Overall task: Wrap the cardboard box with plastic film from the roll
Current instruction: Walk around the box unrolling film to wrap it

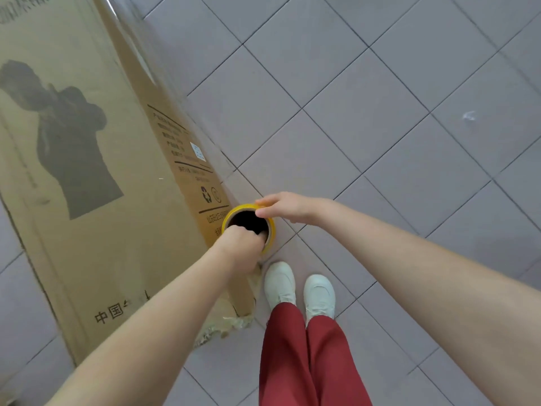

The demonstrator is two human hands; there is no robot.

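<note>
The left hand hooked fingers inside the core of the roll, the right hand pinched its rim, beside the cardboard box on the floor; film seemingly covered one side, most wrapping undone.

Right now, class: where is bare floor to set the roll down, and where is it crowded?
Bare: tiled floor right of the cardboard box, beyond the right hand. Crowded: box corner, with left hand, film roll, white shoes.
</note>
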